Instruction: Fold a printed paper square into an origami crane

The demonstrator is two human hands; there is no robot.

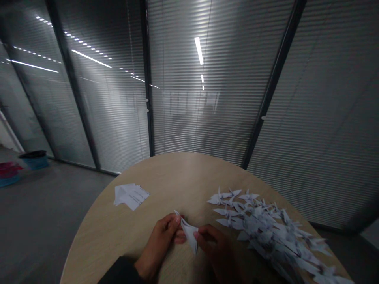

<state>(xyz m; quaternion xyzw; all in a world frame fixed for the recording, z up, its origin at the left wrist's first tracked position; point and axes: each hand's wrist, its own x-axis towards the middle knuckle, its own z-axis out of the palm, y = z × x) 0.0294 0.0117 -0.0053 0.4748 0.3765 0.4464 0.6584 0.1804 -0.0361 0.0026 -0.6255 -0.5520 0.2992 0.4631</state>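
Hands: my left hand (161,236) pinches one tip of the folded paper (190,233); my right hand (214,242) pinches its side.
Paper: between my hands, left of the bird heap (266,227); white, thin and pointy, I think half made.
Birds: lots in the heap, looking done.
Flat sheets (132,196): far left of the heap, seemingly left to fold.
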